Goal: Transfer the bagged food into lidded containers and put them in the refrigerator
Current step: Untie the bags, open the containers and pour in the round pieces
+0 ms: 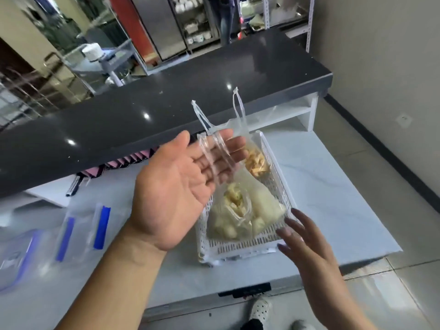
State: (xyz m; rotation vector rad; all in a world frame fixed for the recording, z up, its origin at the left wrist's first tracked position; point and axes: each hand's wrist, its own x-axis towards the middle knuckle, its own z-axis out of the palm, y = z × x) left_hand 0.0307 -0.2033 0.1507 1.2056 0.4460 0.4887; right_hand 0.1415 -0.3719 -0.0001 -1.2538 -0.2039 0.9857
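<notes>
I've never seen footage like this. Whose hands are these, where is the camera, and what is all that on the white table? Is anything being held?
There is no machine here. A person wears one camera on the head, looking forward and down, so you see their own arms. The left hand is palm up with straight fingers; thin loops of a clear bag lie across them, not gripped. The right hand is open by the near corner of a white basket; I cannot tell whether it touches. The basket stands on a white table and holds clear bags of food: orange pieces and pale balls. To the left lie clear container parts with blue clips.
</notes>
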